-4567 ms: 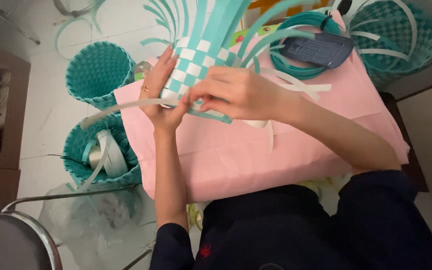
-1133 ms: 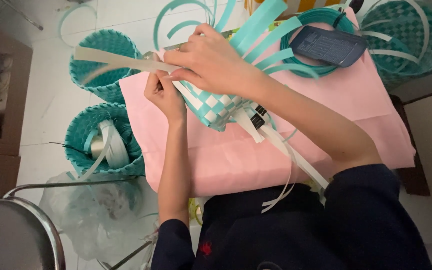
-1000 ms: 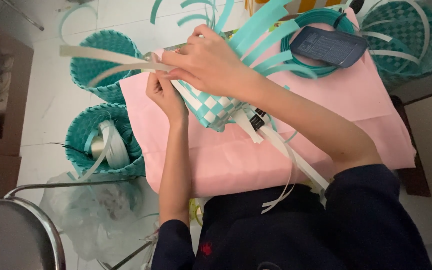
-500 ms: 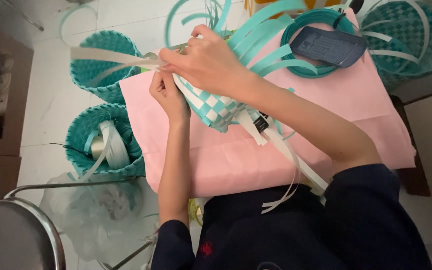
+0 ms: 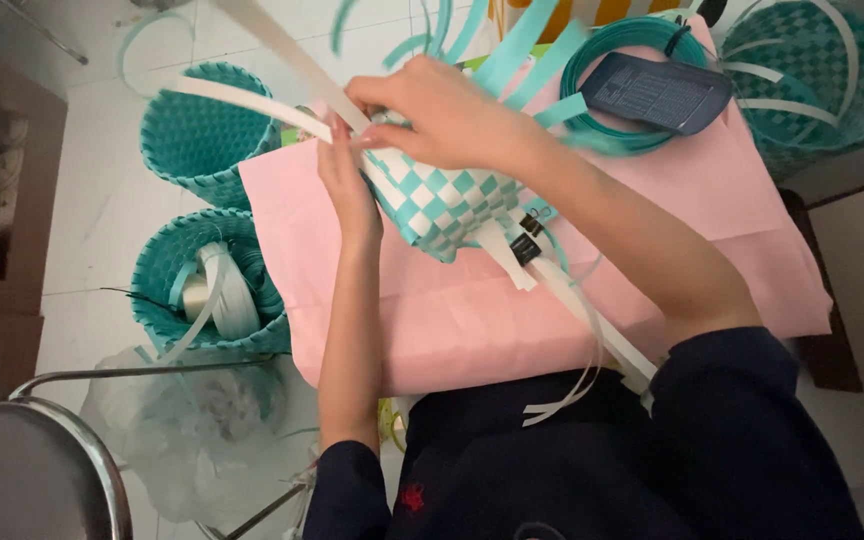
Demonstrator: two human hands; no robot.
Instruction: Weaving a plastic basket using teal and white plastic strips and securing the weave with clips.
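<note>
Left hand (image 5: 352,195) braces the weave (image 5: 447,200) at 9 o'clock while right hand (image 5: 442,110) pinches a white strip (image 5: 252,100) taut.

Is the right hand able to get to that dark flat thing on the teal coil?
Probably yes. The dark flat case lies uncovered on the teal coil, just beyond the right hand, though that hand is busy on the checkered weave.

You work smooth, slightly glossy plastic strips (image 5: 252,100) woven into a checked teal-and-white panel (image 5: 442,200), over matt pink paper (image 5: 472,320). The woven baskets (image 5: 202,130) look plastic; the chair frame (image 5: 82,440) is shiny metal.
</note>
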